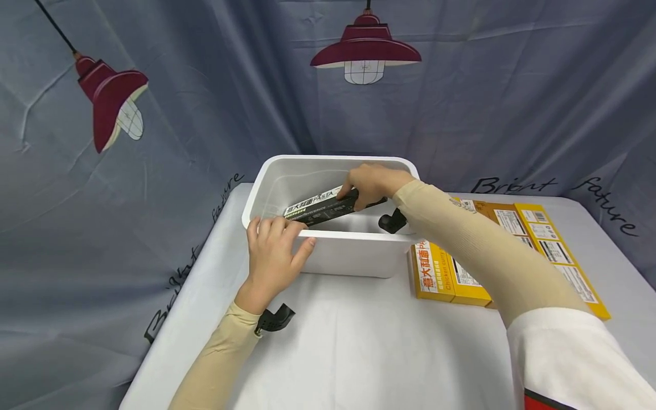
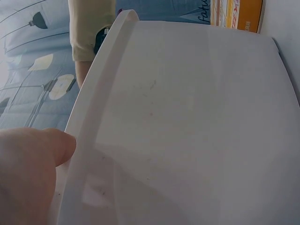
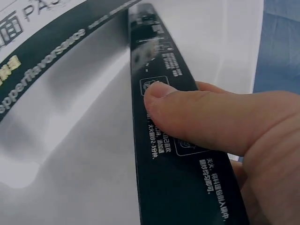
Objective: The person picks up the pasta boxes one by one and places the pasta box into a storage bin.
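A white plastic bin [image 1: 353, 256] stands on the table, with my left hand [image 1: 271, 250] at its near left rim. The left fingers hook over this rim while the thumb lies along the outer wall. Inside the bin, my right hand [image 1: 376, 183] grips a dark pasta box [image 3: 176, 201]. In the right wrist view the thumb presses its printed narrow side, and the other fingers are mostly hidden behind it. Another dark and white pasta box [image 1: 320, 206] leans at a slant in the bin, close to the held one.
Yellow and brown pasta boxes [image 1: 553, 250] lie at the table's right side, partly hidden by the right sleeve [image 1: 476, 250]. The white tablecloth [image 1: 359, 353] spreads before the bin. A grey-blue curtain [image 1: 451, 114] with printed lamps hangs behind.
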Demonstrator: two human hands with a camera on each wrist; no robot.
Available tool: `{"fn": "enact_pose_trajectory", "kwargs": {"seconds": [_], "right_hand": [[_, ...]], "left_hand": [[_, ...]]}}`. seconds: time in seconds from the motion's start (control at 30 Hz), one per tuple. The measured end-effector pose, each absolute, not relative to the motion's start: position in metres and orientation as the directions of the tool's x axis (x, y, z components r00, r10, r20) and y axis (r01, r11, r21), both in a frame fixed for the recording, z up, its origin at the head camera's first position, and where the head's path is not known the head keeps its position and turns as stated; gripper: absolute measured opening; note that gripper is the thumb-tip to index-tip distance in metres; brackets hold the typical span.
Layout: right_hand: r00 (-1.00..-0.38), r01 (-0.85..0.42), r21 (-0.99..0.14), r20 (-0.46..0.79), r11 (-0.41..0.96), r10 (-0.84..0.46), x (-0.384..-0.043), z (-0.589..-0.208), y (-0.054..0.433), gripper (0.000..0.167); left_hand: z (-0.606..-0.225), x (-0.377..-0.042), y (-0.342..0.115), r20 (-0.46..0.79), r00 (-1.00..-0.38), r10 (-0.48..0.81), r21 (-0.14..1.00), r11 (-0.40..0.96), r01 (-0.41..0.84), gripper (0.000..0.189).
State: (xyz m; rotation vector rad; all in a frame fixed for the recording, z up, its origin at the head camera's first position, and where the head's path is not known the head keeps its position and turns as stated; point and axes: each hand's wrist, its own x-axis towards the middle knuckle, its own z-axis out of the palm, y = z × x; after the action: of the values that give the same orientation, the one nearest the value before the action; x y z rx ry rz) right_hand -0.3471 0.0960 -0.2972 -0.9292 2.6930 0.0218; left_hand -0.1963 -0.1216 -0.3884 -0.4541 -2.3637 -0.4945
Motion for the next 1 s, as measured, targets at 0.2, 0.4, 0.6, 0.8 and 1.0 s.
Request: {"fn": "enact_pose_trajectory", "kwargs": {"seconds": [0.2,0.4,0.6,0.8,1.0], "right_hand": [[-0.752,-0.600,-0.107,-0.260,0.792,-0.605,-0.348,-0.308,0.101,0.056],[-0.754,-0.588,-0.139,-0.263,0.797,-0.602,-0.346,-0.316,0.105,0.060],[-0.760,-0.572,-0.147,-0.275,0.807,-0.589,-0.347,-0.318,0.107,0.062],[-0.754,-0.577,-0.156,-0.275,0.802,-0.596,-0.346,-0.318,0.110,0.066],[-0.752,-0.594,-0.174,-0.226,0.786,-0.619,-0.348,-0.319,0.112,0.074]], "left_hand": [[-0.387,-0.196,-0.125,0.675,-0.714,0.186,0.225,0.870,0.439,0.036],[-0.388,-0.196,-0.125,0.663,-0.725,0.186,0.233,0.869,0.436,0.036],[-0.387,-0.196,-0.124,0.658,-0.730,0.183,0.240,0.868,0.434,0.036],[-0.387,-0.196,-0.123,0.657,-0.730,0.188,0.237,0.868,0.437,0.034],[-0.389,-0.196,-0.122,0.652,-0.733,0.192,0.235,0.868,0.436,0.034]]}}
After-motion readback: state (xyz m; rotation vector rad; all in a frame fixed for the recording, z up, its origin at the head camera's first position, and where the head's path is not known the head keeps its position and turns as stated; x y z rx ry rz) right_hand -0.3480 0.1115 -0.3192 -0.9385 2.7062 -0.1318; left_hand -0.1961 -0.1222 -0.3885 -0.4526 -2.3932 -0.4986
